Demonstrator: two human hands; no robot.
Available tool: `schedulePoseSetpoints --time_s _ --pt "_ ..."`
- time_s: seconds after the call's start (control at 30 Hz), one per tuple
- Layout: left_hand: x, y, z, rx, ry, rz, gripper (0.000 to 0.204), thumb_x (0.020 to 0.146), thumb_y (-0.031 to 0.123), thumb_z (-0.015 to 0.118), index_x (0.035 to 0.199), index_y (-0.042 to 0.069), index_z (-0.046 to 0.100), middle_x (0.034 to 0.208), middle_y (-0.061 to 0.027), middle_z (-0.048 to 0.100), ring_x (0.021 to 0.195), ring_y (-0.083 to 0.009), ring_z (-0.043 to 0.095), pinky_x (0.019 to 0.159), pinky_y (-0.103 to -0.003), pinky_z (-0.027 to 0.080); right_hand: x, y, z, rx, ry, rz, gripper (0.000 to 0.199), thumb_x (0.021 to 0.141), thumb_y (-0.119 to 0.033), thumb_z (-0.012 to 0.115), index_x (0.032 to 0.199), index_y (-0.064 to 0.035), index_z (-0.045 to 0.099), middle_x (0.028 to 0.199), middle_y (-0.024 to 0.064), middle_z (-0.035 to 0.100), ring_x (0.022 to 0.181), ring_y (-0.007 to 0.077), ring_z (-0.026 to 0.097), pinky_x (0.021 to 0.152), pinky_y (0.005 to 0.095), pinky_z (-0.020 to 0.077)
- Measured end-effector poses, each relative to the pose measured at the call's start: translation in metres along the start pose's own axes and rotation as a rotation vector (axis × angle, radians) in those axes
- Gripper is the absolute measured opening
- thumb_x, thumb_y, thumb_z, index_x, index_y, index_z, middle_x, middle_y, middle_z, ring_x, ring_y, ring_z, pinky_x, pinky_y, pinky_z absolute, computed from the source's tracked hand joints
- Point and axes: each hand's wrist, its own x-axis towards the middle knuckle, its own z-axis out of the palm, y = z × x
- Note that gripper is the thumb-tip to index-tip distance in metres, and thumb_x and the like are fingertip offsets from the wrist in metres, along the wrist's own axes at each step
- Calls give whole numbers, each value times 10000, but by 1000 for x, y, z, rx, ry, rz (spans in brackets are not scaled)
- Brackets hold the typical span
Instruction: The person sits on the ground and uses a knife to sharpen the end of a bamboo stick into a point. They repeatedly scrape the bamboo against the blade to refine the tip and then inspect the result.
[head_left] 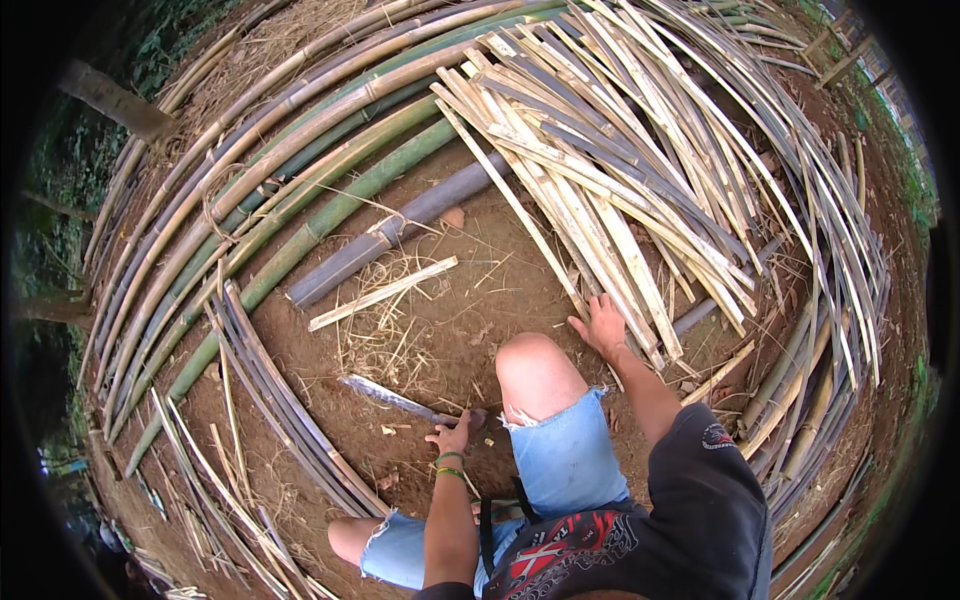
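My left hand (452, 434) has its grip closed around the handle of a long knife (395, 397), whose dull grey blade lies flat on the brown dirt ground (470, 290), pointing away to my left, just in front of my bent knee (530, 365). My right hand (603, 325) is spread open — fingers resting on the near ends of a heap of split bamboo slats (600, 170), pale yellow, flat and splintery, fanned out ahead of me. One loose slat (383, 292) lies alone on the dirt, among dry shavings. Beyond it a dark grey bamboo section (400, 230) lies on the ground, and behind that whole poles (290, 160) — green and tan, smooth and jointed — are stacked side by side. Thin dark strips (280, 400) lie bundled to my left.
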Motion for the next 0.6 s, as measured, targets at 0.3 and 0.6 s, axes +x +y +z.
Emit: schedulePoseSetpoints --time_s 0.3,0.6 --pt "-12 13 -3 91 -4 -34 1308 675 830 569 1485 -118 176 1563 -339 30 1432 -474 106 1174 -469 160 -7 -5 22 563 5 216 212 938 -161 572 1066 3 618 786 118 681 623 276 631 604 398 511" --pt "-17 5 -2 16 14 -19 1298 673 799 609 1518 -59 126 1573 -297 -114 1401 -454 285 1143 -464 269 23 -2 -31 1174 -405 635 199 986 -213 553 1041 -55 659 689 11 622 507 83 486 434 263 379"
